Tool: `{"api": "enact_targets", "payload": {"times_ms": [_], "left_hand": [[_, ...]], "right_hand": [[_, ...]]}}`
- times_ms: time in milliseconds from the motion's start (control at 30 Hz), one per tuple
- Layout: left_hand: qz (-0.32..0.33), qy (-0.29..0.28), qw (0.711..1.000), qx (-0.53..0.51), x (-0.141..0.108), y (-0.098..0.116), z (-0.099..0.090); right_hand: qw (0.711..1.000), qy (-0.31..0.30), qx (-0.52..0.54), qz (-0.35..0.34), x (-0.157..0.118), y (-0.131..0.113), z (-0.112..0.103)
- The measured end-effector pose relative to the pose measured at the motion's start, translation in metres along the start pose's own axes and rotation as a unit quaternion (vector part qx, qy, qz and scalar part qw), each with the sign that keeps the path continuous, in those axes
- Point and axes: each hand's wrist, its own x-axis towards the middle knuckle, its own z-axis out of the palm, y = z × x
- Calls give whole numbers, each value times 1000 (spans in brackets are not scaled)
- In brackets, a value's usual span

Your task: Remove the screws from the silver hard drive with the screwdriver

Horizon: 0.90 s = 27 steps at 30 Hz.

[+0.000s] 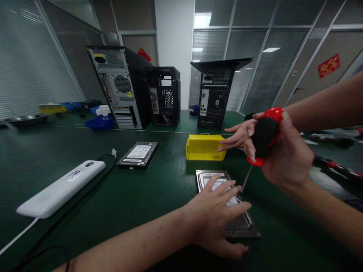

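Spread over the hard drive (243, 226) on the table in front of me is my left hand (214, 215), fingers apart and lying on its top. My right hand (293, 160) is wrapped round the red and black handle of a screwdriver (266, 136). The shaft slants down, and its tip meets the drive's right edge close to my left fingertips. Part of the drive's label is hidden under my left hand. Another person's hand (238, 136) reaches in from the right behind the screwdriver, fingers stretched towards the yellow bin (205, 148).
A second hard drive (137, 155) lies left of centre, and a white power strip (62, 189) with cables sits at the left. Behind stand computer cases (138, 90), another case (217, 94) and a blue bin (100, 123). Black-and-red tools (337, 168) lie at right.
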Motion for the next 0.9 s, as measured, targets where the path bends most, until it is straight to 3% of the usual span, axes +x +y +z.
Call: {"api": "enact_targets", "payload": {"times_ms": [333, 733, 900], "left_hand": [[-1, 0, 1000, -5, 1, 0, 0], [-4, -5, 1000, -23, 2, -1, -3], [-6, -10, 1000, -29, 2, -1, -3]], "right_hand": [[999, -33, -19, -23, -4, 1, 1], [997, 9, -50, -59, -5, 2, 7], [998, -7, -32, -51, -6, 2, 6]]}}
